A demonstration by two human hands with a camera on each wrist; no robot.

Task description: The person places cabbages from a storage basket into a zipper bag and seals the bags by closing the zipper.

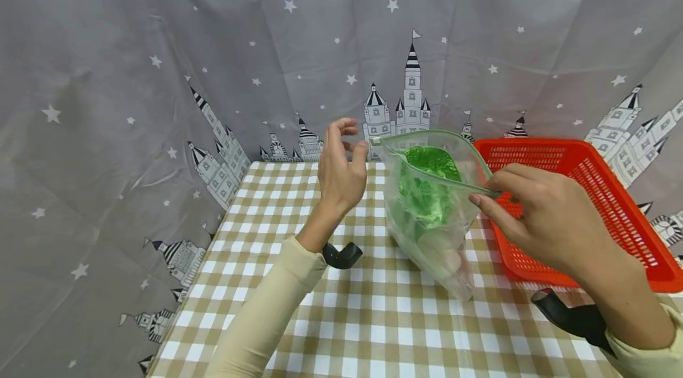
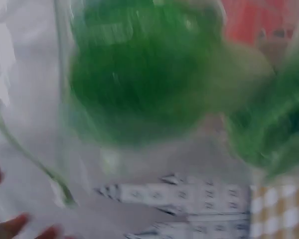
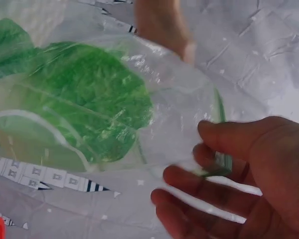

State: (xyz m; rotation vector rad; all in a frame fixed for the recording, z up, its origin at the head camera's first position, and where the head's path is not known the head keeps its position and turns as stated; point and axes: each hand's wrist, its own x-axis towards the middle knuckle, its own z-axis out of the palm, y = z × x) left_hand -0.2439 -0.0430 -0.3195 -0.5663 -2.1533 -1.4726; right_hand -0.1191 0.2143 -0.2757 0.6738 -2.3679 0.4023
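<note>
A clear zip bag [image 1: 427, 212] with a green zip edge hangs above the table, its mouth gaping. My right hand [image 1: 544, 212] pinches the right corner of that edge between thumb and fingers, which the right wrist view also shows. Inside the bag are bright green, shiny pieces [image 3: 89, 99] and a pale rounded thing low down; their kind I cannot tell. Beside the bag's left corner, close to the white slider [image 1: 376, 141], my left hand [image 1: 342, 167] is raised with loosely bent fingers and holds nothing. The left wrist view is blurred.
A red plastic basket [image 1: 603, 188] with slotted walls stands at the right, partly behind my right hand. The table wears a brown and white checked cloth [image 1: 341, 330]. Behind it hangs a grey curtain [image 1: 320, 58] printed with castles and stars.
</note>
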